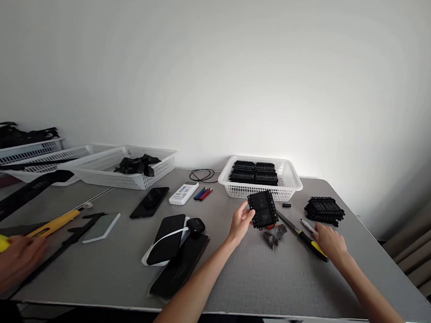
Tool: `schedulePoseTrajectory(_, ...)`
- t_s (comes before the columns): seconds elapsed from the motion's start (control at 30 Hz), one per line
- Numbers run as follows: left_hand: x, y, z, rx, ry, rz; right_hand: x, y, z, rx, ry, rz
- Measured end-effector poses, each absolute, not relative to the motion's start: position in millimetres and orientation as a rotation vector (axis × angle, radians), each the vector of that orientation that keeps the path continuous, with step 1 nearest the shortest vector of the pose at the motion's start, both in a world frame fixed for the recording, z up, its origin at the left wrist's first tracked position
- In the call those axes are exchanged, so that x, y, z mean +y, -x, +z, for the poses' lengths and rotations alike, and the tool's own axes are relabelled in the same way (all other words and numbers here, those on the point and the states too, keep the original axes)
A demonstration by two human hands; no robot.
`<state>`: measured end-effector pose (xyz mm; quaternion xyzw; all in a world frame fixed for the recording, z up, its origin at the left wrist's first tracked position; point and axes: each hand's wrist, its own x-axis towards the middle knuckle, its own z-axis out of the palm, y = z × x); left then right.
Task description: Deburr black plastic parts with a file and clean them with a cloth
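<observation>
My left hand (241,222) grips a flat black plastic part (262,209) with toothed edges by its left side, raised above the table. My right hand (330,240) is closed around a slim white pen-like tool (308,226), its dark tip pointing left towards the part. Between my hands lies a file (295,229) with a black and yellow handle. A small heap of dark scraps (274,236) sits below the held part, with something orange partly hidden behind it. Just beyond my right hand is a stack of similar black parts (324,209).
A white basket (259,191) holding black parts stands by the wall. Left are lighters (203,194), a white box-shaped device (183,193), phones (150,202), a power bank (167,239) and more baskets (141,180). A co-worker's hands (12,261) hold a yellow tool at far left.
</observation>
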<state>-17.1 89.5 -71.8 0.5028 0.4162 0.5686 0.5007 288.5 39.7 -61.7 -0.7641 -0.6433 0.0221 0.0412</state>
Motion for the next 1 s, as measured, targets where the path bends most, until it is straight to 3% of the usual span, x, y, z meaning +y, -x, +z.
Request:
schedulePoseTrajectory(0.13, 91.9, 19.2, -73.4, 1.026, -1.227, 1.423, 36.2, -286.3, -43.2, -2.029, 2.044, 0.166)
schedulePoseTrajectory(0.33, 94.9, 20.0, -75.3, 1.031, -1.246, 1.439, 28.6, -257.6, 6.0, -1.861, 1.236, 0.636)
schedulePoseTrajectory(0.47, 94.9, 20.4, -75.6, 1.032, -1.27, 1.435, 35.6, -225.2, 8.8, -1.6, 0.87, 0.838)
schedulePoseTrajectory(0.63, 95.3, 22.6, -77.3, 1.04, -1.3, 1.415, 47.5, -190.8, -19.0, -1.404, 0.904, 0.841)
schedulePoseTrajectory(1.0, 91.9, 23.9, -68.3, 1.041, -1.356, 1.347, 51.3, -169.1, -55.5, -1.532, 1.11, 0.86)
